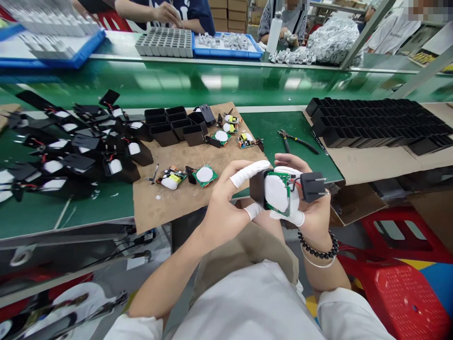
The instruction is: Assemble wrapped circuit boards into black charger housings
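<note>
Both my hands hold one charger assembly just in front of the bench edge. My left hand (226, 200), white cots on thumb and forefinger, grips the black housing (256, 189). My right hand (311, 208) cradles the green circuit board with its white pad (278, 192), which sits at the housing's mouth. A black plug cap with two prongs (313, 186) hangs by red and black wires beside my right fingers.
Brown cardboard mat (187, 189) carries loose boards (205, 174) and empty black housings (177, 125). Assembled black units (81, 146) pile at left. Pliers (295, 140) lie on the green bench. Trays of black housings (378, 123) at right. Red stools (399, 283) below. Other people work across the conveyor (226, 82).
</note>
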### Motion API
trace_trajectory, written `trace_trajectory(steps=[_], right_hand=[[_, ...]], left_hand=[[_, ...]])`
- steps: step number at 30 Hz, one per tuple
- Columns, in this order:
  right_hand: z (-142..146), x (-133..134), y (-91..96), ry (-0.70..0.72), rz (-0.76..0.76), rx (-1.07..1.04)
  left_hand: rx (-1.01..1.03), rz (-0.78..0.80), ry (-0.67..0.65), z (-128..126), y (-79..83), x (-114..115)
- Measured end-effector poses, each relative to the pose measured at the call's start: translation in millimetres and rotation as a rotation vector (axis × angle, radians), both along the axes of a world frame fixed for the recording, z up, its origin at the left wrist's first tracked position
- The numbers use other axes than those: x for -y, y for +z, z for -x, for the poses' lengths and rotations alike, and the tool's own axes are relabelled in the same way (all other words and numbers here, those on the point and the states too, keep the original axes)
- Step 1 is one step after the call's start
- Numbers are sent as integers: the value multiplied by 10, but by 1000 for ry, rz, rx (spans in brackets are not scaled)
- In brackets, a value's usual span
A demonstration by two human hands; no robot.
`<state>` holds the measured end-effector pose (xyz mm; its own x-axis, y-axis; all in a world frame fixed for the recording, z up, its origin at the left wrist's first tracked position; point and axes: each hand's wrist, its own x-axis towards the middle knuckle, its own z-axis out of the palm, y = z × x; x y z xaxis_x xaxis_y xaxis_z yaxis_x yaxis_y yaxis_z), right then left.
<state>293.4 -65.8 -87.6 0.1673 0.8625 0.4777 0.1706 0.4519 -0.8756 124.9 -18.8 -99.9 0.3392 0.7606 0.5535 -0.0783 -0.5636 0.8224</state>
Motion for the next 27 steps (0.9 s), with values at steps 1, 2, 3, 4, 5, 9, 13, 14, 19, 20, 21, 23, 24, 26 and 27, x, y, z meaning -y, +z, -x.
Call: trace_trajectory(steps=[1, 2, 3, 4, 5, 9, 13, 14, 19, 20, 21, 23, 24, 26, 27], right_hand=[[3, 1, -10, -7, 10, -4], [5, 2, -19, -13, 14, -8], [7, 3, -25, -15, 11, -11], [8, 3, -26, -14, 4, -15], [8, 2, -24, -11, -5, -16], [0, 3, 5, -8, -16, 24], [-14, 15, 18, -20, -7, 59], [-15, 20, 18, -21, -12, 64], [-21, 46, 18, 1, -51, 123], [-24, 50, 21, 1, -60, 147], [-27, 53, 24, -2, -69, 172], [-37, 57, 30, -11, -86, 217], [-42, 58, 32, -16, -91, 233], [-53, 60, 34, -19, -95, 256], [-57, 61, 34, -20, -96, 265]], left_hand=[[0, 0, -3, 0, -5, -2], [-1, 1, -6, 1, -9, -4], [-2, 0, -9, 2, -13, -6], [-1, -3, -11, 3, -15, -8], [0, -9, -10, 5, -16, -11], [-13, -38, 5, 13, -19, -17], [-30, -49, 20, 22, -35, -12], [-30, -47, 22, 23, -41, -9], [27, -62, 20, 16, -88, -6], [43, -73, 16, 13, -100, -11], [56, -83, 13, 12, -112, -16], [67, -95, 8, 11, -135, -28], [68, -97, 6, 13, -144, -34], [70, -95, 0, 17, -156, -43], [71, -93, -3, 19, -158, -46]])
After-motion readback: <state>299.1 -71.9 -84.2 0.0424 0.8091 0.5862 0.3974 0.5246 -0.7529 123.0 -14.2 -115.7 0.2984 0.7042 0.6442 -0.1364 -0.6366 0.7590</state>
